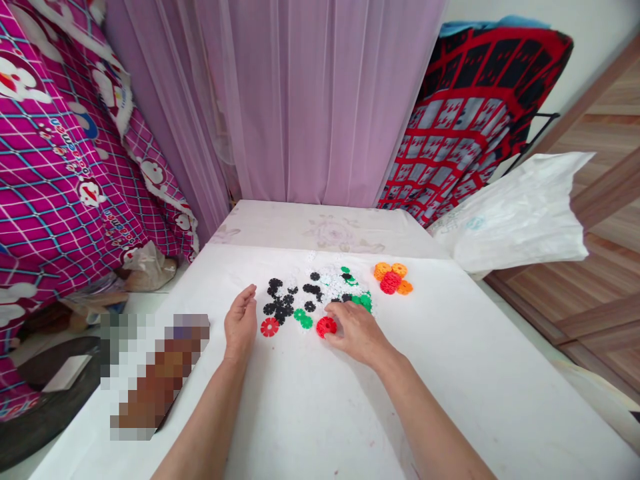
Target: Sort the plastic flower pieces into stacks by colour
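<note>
My right hand (357, 329) has its thumb and fingers around a small stack of red snowflake discs (327, 327) on the table. To the left, my left hand (241, 323) rests on its edge with fingers stretched out, holding nothing. A single red disc (269, 327) lies close beside it. Between and beyond my hands spread loose black discs (283, 308), green discs (303, 319) and a heap of white discs (336, 283). More green discs (363, 301) are partly hidden behind my right hand. Farther right is a pile of orange discs (383, 270) with red discs (391, 283) among them.
The discs lie on a white-covered table (310, 413). At its left edge is a blurred-out brownish object (160, 380). A white plastic bag (520, 213) stands by the right edge. Purple curtains (320, 100) hang behind, with a pink patterned cloth (75, 153) on the left.
</note>
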The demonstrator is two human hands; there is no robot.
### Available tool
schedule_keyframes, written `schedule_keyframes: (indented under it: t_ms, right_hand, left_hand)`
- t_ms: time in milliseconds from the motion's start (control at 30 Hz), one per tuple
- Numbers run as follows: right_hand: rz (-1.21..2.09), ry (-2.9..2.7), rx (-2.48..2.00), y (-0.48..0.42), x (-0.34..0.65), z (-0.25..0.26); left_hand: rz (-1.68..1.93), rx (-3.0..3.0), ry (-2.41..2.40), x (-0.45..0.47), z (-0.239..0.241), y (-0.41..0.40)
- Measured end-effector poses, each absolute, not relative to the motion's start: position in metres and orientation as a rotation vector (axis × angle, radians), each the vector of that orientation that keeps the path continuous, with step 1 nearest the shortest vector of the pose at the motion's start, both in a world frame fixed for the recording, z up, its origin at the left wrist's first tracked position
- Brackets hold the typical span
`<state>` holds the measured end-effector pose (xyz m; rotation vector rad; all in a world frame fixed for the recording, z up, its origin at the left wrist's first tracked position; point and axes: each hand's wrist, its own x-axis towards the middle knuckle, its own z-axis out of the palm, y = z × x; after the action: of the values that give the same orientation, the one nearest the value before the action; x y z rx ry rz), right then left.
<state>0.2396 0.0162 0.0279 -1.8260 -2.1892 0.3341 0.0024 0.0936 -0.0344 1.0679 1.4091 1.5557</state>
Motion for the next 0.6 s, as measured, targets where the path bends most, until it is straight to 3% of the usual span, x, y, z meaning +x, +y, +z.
schedule_keyframes:
  t_ms: [600]
  right_hand:
    - [0.248, -2.339, -2.168, 0.005, 0.236, 0.044]
  left_hand:
    - [1.572, 1.039, 1.372, 0.001, -0.039, 0.095]
